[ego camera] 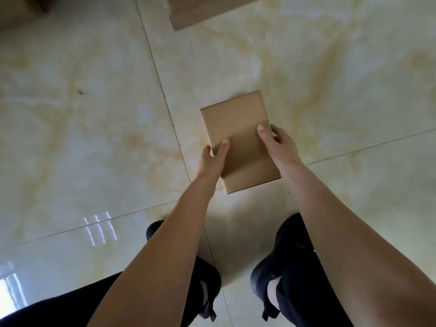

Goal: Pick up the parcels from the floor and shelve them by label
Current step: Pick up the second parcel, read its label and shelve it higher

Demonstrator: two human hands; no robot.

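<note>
A small flat brown cardboard parcel [238, 135] is in the middle of the head view, over the glossy tiled floor. My left hand [212, 159] grips its left edge, thumb on top. My right hand [278, 142] grips its right edge, thumb pressed on the top face. The face that shows is plain; no label is visible on it. I cannot tell whether the parcel rests on the floor or is lifted slightly.
A larger brown cardboard box [195, 13] lies on the floor at the top edge. My two feet in black shoes [290, 256] stand just behind the parcel. Cream marbled floor tiles [82, 114] stretch out on both sides.
</note>
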